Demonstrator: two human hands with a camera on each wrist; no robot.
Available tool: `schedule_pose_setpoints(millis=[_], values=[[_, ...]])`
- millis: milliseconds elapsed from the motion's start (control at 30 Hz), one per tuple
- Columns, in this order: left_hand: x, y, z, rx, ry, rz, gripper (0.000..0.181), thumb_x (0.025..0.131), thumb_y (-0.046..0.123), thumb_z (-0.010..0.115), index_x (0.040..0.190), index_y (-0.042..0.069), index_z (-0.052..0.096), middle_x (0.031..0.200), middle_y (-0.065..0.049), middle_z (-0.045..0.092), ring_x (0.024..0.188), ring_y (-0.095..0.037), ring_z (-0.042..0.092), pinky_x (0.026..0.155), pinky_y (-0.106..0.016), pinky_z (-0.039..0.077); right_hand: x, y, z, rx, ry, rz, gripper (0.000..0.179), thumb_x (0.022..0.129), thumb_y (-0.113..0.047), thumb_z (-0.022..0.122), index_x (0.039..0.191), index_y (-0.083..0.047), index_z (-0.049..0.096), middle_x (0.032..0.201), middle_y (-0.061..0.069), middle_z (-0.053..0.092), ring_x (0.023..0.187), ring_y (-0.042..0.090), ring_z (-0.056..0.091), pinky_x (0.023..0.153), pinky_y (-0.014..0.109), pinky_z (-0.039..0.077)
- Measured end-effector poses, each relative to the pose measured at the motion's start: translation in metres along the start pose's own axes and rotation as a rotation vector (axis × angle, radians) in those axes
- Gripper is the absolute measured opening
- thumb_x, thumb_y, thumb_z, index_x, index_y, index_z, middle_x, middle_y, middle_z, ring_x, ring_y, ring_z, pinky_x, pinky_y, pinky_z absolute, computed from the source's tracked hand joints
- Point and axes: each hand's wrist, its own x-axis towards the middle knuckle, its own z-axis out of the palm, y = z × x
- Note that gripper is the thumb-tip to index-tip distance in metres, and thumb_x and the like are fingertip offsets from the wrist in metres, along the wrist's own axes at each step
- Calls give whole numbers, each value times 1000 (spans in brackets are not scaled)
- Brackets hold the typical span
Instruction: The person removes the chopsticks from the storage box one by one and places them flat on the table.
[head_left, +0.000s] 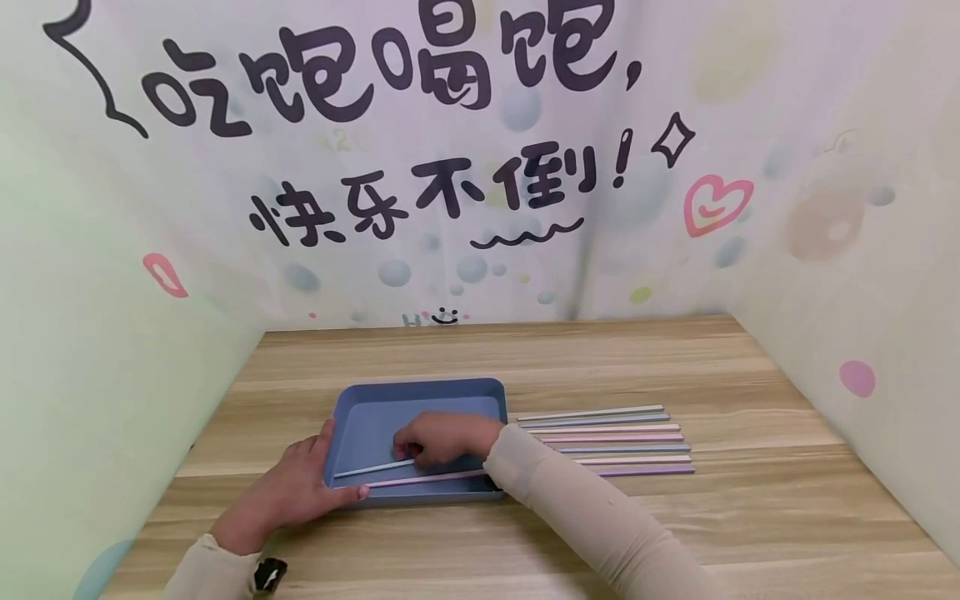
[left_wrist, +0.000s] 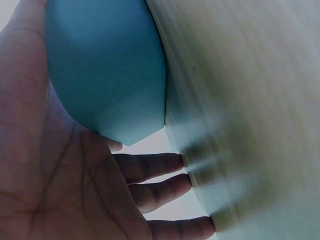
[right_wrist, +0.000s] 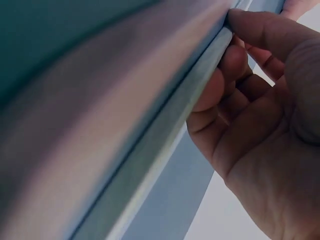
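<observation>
A blue rectangular tray point(head_left: 420, 392) sits on the wooden table. My right hand point(head_left: 442, 437) is inside it, pinching a pale blue-green chopstick point(head_left: 372, 469) between thumb and fingers; in the right wrist view, this chopstick point(right_wrist: 165, 130) runs diagonally, square-edged. A pink chopstick point(head_left: 420, 481) lies along the tray's near side, partly hidden by the right sleeve. My left hand point(head_left: 300, 483) rests against the tray's near left corner, thumb along the front rim. In the left wrist view, its fingers are extended with their tips on the table, beside the tray's outer wall point(left_wrist: 107, 65).
To the right of the tray, several pastel chopsticks point(head_left: 622, 428) lie side by side on the table point(head_left: 750, 533), some partly covered by my right arm. Behind the table hangs a white printed backdrop point(head_left: 375, 283), with pale side walls left and right.
</observation>
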Motion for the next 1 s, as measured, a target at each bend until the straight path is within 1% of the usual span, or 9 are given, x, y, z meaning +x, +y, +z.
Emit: schedule_pose_setpoints(millis=[200,300,500,567,733,900,1000], values=[[0,1,-1,-2,3,8,121,78,66,70,150,-15,15,133,-45,42,123,-56,43,95,-60,42,-2,3,-1,40,14,-6,21,92,0,63,108,-14,67,84,-3,57,74,6,50,66,16,40],[0,1,-1,-1,9,13,121,79,66,70,149,-15,15,133,-45,42,123,-57,43,95,-60,42,-4,3,-3,44,20,-13,21,92,0,62,108,-14,67,83,-5,56,73,5,50,66,16,40],[0,1,-1,-5,3,3,122,78,68,69,150,-15,15,134,-44,42,124,-55,43,96,-60,41,-5,4,-8,58,14,-20,22,93,-2,62,109,-15,67,83,-5,56,73,5,50,65,17,41],[0,1,-1,-2,0,0,122,78,68,69,150,-15,15,134,-44,42,124,-55,43,96,-60,42,-5,5,-8,68,9,-22,22,94,-2,61,110,-15,67,84,-6,57,74,5,50,66,17,42],[1,1,-1,4,7,14,122,78,65,71,149,-17,15,132,-45,43,122,-55,44,95,-60,42,-5,5,-10,81,8,-36,21,95,-2,60,110,-15,67,90,-7,59,79,6,53,70,17,43],[0,0,-1,4,5,8,122,78,67,70,149,-16,16,133,-44,43,123,-55,43,96,-59,42,-7,1,-15,79,11,-37,20,96,-2,60,107,-16,67,89,-6,59,80,6,52,70,18,43],[-1,0,0,3,3,1,123,78,68,69,149,-16,16,133,-44,43,123,-55,43,96,-60,42,-8,-2,-19,80,11,-42,20,96,-2,59,108,-16,67,90,-7,59,80,6,52,70,18,43]])
